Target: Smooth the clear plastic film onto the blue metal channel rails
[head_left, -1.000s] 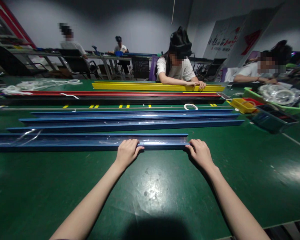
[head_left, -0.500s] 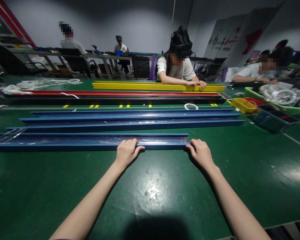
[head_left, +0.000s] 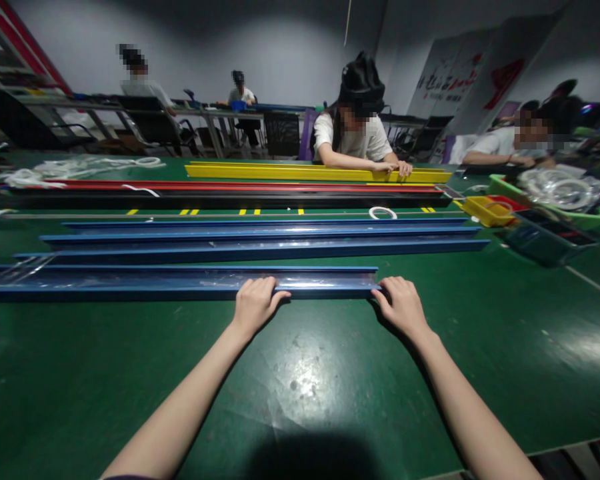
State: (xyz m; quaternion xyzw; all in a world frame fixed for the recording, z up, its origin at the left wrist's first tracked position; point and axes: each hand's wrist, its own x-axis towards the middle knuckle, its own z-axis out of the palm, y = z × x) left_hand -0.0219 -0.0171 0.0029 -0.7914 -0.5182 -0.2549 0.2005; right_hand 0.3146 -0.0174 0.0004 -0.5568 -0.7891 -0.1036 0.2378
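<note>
A long blue channel (head_left: 130, 280) with clear film inside lies across the green table (head_left: 305, 373), nearest to me. My left hand (head_left: 254, 303) grips its near wall, fingers curled over the edge. My right hand (head_left: 401, 303) holds the channel's right end, fingers bent round the corner. Several more blue channels (head_left: 260, 241) lie parallel just behind it.
Farther back lie a black channel (head_left: 220, 199), a red channel (head_left: 230, 187) and a yellow channel (head_left: 305, 173), on which a person opposite rests both hands. Yellow, blue and green bins (head_left: 487, 210) stand at the right. White cable coils (head_left: 70, 168) lie at far left.
Both hands stay on the near blue channel. The loose film at its far left end has flattened slightly.
</note>
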